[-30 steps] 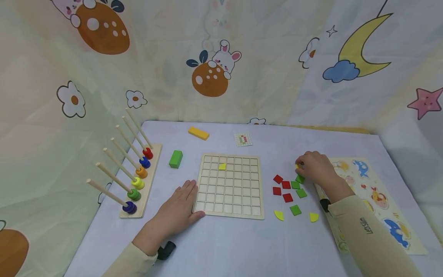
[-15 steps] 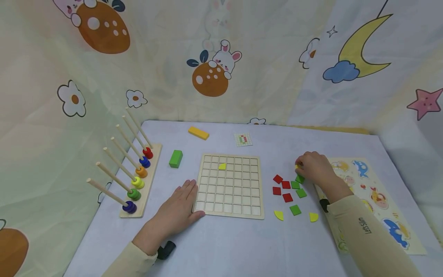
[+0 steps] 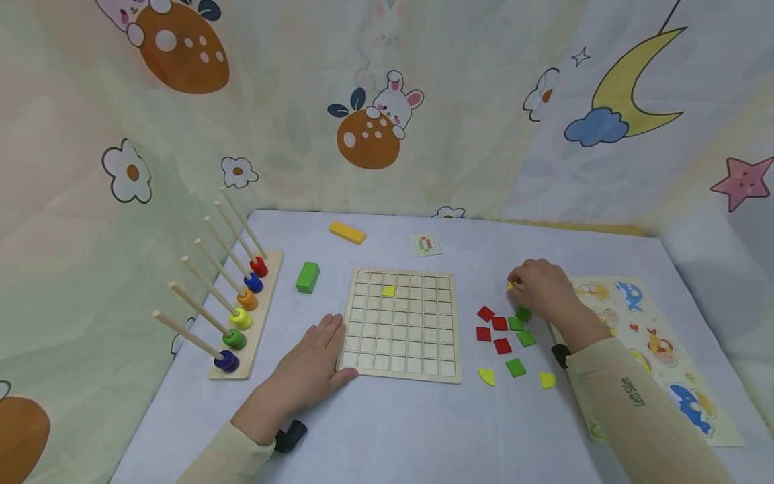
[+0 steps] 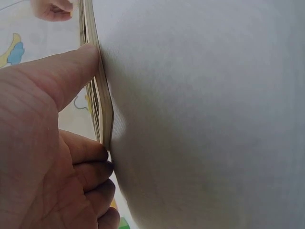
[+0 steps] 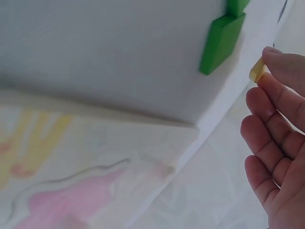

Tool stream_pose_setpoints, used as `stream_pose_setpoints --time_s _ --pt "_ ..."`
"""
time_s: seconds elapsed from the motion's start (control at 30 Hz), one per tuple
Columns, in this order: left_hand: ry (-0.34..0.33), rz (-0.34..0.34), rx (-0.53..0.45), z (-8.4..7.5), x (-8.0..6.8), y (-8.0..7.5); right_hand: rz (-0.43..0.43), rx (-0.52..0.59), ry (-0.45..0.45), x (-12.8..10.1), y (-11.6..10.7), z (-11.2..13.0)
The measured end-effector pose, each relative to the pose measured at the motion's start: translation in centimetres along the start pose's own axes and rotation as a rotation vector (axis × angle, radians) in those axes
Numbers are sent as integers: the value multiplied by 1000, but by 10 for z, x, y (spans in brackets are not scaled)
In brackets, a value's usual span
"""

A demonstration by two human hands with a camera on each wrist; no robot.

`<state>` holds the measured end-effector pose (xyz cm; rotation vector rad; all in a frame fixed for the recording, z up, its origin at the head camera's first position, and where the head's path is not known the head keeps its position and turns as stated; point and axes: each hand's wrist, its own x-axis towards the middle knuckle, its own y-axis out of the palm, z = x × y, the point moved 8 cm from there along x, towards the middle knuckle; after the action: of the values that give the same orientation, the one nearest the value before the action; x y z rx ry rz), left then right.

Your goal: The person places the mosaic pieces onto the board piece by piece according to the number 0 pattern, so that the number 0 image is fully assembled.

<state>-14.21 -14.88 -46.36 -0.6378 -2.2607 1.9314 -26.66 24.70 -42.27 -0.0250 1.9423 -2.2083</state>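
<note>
My right hand [image 3: 544, 290] pinches a small yellow tile [image 5: 257, 70] between thumb and index finger, held above the table; the other fingers are loosely bent. The tile's full shape is mostly hidden. Beneath and in front of that hand lie several green tiles [image 3: 516, 367] and several red tiles [image 3: 499, 323]. Two yellow quarter-round tiles [image 3: 486, 376] lie nearer the front. My left hand [image 3: 311, 363] rests flat on the cloth, thumb and fingertips touching the left edge of a wooden grid board [image 3: 402, 331]. One yellow tile [image 3: 388, 291] sits in a cell of the board's second row.
A peg stand [image 3: 260, 316] with coloured rings stands at the left. Beyond the board lie a green block [image 3: 307, 277], a yellow bar [image 3: 347, 232] and a small pattern card [image 3: 425, 244]. A picture board [image 3: 641, 336] lies partly under the right forearm.
My right hand has moved slightly left and away from the green tiles, carrying the yellow tile. The left hand stays at the board's edge.
</note>
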Motion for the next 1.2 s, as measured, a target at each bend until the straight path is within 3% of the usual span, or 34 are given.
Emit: stream_pose_setpoints --time_s 0.43,0.77,1.2 --pt "-5 4 1 0 0 3 -40 -35 -53 4 -10 24" --pt "4 6 -1 -1 -1 2 -35 -25 -45 7 -13 43" --pt "3 -4 5 -3 -2 -2 -61 -9 -160 17 -12 89"
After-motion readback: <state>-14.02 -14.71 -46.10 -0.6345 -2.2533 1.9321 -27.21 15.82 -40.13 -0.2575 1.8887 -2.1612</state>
